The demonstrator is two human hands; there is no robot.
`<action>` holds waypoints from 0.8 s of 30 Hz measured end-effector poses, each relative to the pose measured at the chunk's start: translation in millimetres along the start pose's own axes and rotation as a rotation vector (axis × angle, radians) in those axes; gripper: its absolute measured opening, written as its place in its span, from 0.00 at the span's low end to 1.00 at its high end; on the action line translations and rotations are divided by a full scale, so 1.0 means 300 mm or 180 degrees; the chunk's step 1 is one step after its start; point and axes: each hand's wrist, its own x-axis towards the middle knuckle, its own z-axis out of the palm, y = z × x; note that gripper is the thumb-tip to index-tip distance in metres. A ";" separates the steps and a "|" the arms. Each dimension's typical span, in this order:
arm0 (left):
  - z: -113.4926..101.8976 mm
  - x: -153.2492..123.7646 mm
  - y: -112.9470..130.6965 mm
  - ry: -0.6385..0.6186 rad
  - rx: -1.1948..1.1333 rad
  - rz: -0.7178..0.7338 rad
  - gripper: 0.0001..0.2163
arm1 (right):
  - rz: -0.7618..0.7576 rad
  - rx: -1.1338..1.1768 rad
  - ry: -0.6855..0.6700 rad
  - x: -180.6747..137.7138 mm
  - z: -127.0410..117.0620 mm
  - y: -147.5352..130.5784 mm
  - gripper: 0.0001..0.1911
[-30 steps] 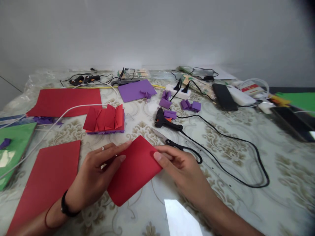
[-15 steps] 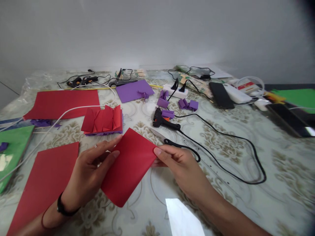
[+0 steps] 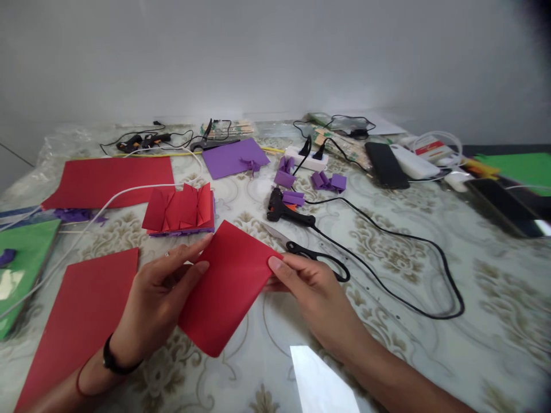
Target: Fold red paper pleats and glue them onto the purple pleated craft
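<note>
Between my hands, above the table, a sheet of red paper (image 3: 228, 281) is held at a slant. My left hand (image 3: 161, 289) grips its left edge, thumb on the face and fingers partly behind. The right corner is pinched by my right hand (image 3: 303, 281), thumb on top and the other fingers underneath. Just beyond the paper lies a stack of folded red pieces (image 3: 181, 209) over purple ones. Scissors (image 3: 316, 255) with black handles rest behind my right hand. A black glue gun (image 3: 286, 209) lies a little farther back, its nozzle side near folded purple pieces (image 3: 293, 198).
Larger red sheets (image 3: 86, 315) lie at left, beside a green packet (image 3: 28, 258). A white power strip (image 3: 307, 158) stands at the back with plugged cords. The glue gun's black cable (image 3: 439, 246) loops across the right. Phones (image 3: 503, 206) lie at far right.
The red paper has shifted and tilted very slightly in my hands. Both hands keep their grip; other things stay in place.
</note>
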 end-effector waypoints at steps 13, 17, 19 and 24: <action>0.002 0.006 0.002 0.0031 -0.0070 0.0048 0.16 | 0.0254 -0.0226 -0.0386 -0.002 0.016 0.017 0.23; 0.007 0.004 0.003 -0.0044 -0.0143 -0.0008 0.16 | 0.0187 -0.0539 -0.0254 -0.003 0.018 0.016 0.25; 0.009 0.003 0.004 -0.0039 -0.0164 -0.0037 0.16 | 0.0203 -0.0366 -0.0307 -0.005 0.022 0.017 0.24; 0.013 0.002 -0.004 -0.0046 -0.0177 0.0004 0.17 | 0.0460 -0.0167 -0.0660 -0.012 0.029 0.032 0.27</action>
